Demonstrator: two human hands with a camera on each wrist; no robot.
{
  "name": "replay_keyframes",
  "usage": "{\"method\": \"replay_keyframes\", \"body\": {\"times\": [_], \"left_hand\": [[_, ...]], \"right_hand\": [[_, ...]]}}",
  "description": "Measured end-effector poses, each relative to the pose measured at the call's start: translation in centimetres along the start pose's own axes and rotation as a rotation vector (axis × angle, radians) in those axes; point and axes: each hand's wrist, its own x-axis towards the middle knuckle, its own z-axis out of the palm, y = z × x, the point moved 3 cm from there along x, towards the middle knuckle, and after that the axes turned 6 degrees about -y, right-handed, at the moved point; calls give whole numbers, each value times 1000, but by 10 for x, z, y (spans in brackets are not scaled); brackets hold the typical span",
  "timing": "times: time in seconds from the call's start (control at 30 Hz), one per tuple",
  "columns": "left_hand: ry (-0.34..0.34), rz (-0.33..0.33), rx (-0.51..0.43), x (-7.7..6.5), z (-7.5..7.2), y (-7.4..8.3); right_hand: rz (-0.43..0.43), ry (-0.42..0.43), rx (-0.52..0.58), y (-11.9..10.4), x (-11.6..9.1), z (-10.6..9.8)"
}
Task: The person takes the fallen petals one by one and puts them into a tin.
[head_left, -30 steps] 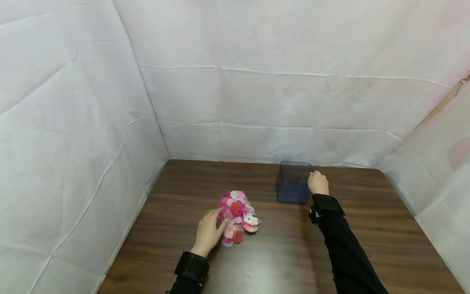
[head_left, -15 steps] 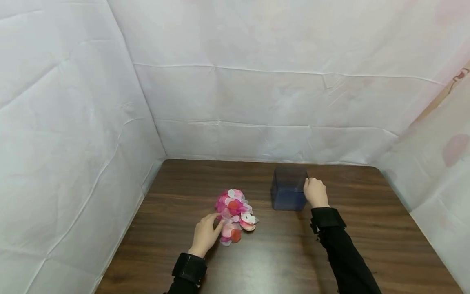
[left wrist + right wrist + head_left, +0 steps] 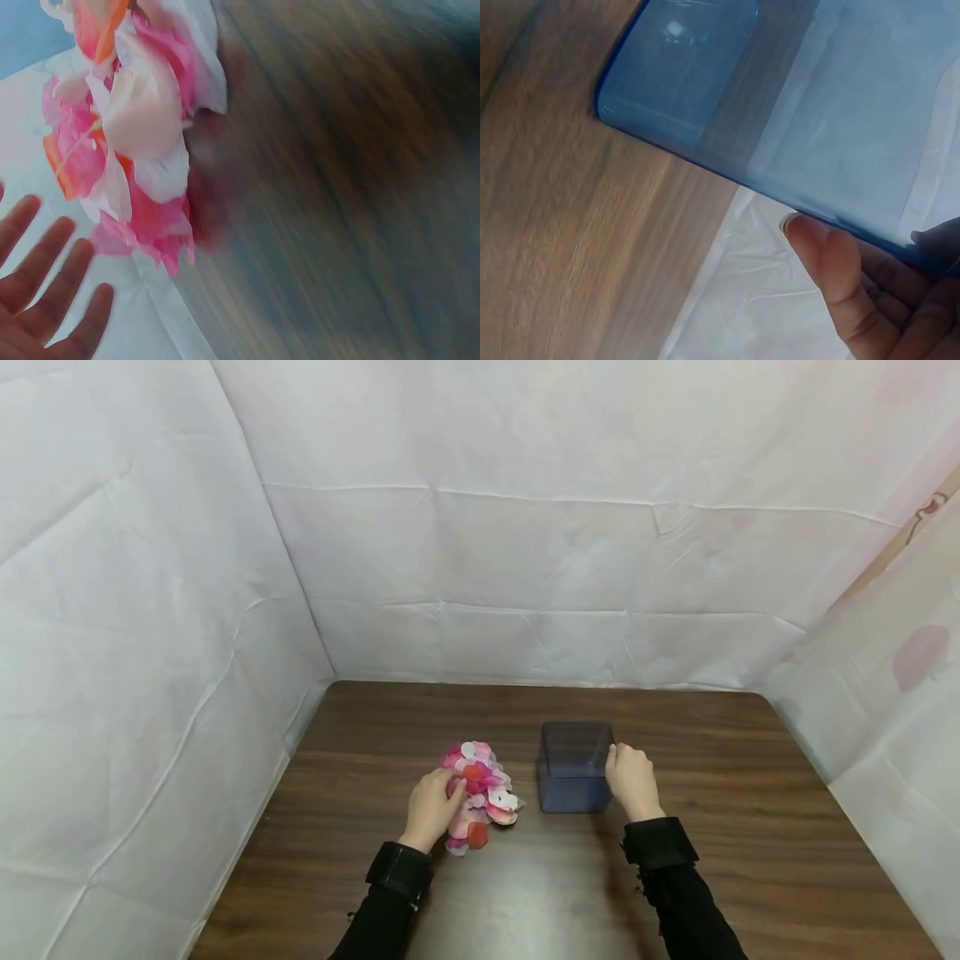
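A pile of pink, white and orange-red artificial petals (image 3: 480, 785) lies on the brown wooden table (image 3: 360, 827). My left hand (image 3: 432, 806) is at the left side of the pile. In the left wrist view its fingers (image 3: 64, 281) are spread and nearly straight beside the petals (image 3: 146, 127); whether they touch is unclear. To the right stands a see-through blue plastic box (image 3: 576, 785) with an open top. My right hand (image 3: 632, 781) grips its right wall, thumb and fingers pinching the edge of the box (image 3: 682, 97) in the right wrist view.
White cloth (image 3: 480, 552) hangs behind the table and along its left side. Another cloth with pale pink patches (image 3: 922, 656) covers the right side. Wooden tabletop (image 3: 750, 793) extends right of the box, up to the rounded back corner.
My right hand has drawn the box toward me and slightly left, closer to the petals. My left hand has shifted a little up and over the pile's left edge. The view has drifted slightly.
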Motion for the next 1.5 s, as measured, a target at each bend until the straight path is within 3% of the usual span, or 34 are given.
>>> {"method": "replay_keyframes", "body": {"times": [0.23, 0.33, 0.63, 0.87, 1.0, 1.1, 1.33, 1.5], "left_hand": [[105, 127, 89, 12, 0, 14], [105, 171, 122, 14, 1, 17], [-79, 150, 159, 19, 15, 11], [-47, 145, 175, 17, 16, 9], [-83, 116, 134, 19, 16, 9], [-119, 88, 128, 21, 17, 8], [-104, 95, 154, 24, 17, 9], [-36, 137, 128, 24, 7, 16]], "right_hand": [[12, 13, -2, -5, -19, 9], [14, 26, 0, -6, -23, 13], [28, 39, -9, -13, -28, 18], [47, 33, -10, -14, -29, 18], [67, 103, -40, -12, -28, 14], [101, 108, -67, -11, -27, 11], [184, 36, -43, -10, -28, 7], [162, -12, 35, -9, -31, 1]]}}
